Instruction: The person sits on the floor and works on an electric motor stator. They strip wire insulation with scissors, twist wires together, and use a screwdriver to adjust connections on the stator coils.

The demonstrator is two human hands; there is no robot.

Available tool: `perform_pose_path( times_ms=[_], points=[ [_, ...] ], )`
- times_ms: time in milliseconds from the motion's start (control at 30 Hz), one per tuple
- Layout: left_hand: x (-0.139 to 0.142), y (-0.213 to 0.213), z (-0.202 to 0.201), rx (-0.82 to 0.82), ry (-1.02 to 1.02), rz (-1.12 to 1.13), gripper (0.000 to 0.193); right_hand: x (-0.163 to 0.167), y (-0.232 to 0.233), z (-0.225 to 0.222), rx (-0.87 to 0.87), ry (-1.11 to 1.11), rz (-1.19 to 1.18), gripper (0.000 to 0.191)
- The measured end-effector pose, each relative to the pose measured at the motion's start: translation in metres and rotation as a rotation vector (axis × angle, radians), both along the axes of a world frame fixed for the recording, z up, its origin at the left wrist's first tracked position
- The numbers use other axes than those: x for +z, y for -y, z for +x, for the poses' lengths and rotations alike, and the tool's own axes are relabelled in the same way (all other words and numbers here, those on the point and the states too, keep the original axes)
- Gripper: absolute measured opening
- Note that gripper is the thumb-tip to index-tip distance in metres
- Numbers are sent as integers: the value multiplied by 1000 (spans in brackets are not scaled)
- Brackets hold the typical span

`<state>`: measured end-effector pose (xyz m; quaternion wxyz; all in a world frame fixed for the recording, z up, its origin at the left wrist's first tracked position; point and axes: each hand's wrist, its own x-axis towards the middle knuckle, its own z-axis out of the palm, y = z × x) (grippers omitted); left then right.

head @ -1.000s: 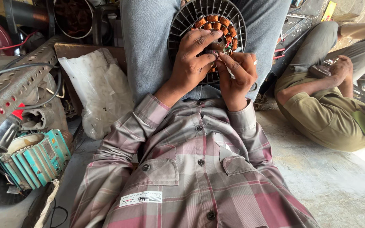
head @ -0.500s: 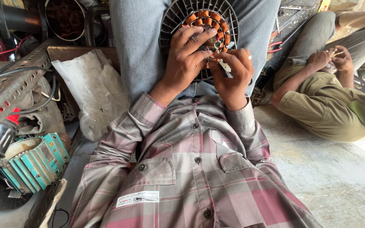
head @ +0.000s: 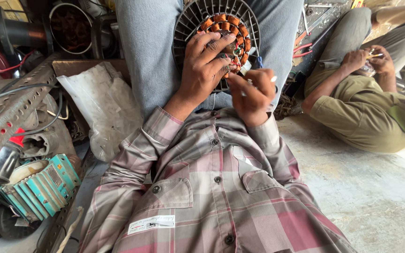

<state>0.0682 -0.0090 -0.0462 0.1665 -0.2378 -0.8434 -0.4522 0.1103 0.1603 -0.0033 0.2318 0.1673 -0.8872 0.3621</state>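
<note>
A round dark fan motor stator with copper coils rests between my knees on my jeans. My left hand lies spread over its lower part, fingers pressing on the coils and small coloured wires. My right hand is just right of it, fingers pinched on a thin white-tipped tool pointing at the wires. My plaid sleeves fill the lower frame.
Left: a white plastic bag, a teal motor housing, a perforated metal angle bar, cables and motor parts. Right: another person in olive clothes sits on the concrete floor, hands busy with a small part.
The view has shifted slightly down. My left hand stays on the coils; my right hand has moved a little lower and right with the thin tool.
</note>
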Motion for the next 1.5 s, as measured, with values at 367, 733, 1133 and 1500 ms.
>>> perform_pose_path(
  times_ms=[367, 733, 1133, 1500],
  points=[
    [8, -6, 0, -7, -4, -50, 16, -5, -3, -7, -21, -36, -10, 29],
    [11, -17, 4, -19, -38, -145, 10, -6, -16, -11, 0, 172, -205, 25],
    [53, -28, -6, -74, 113, 83, 2, -9, -36, -15, 52, 304, -301, 19],
    [52, -44, -130, -189, 454, -449, 50, 17, -91, -11, -93, 384, -209, 24]
  ],
)
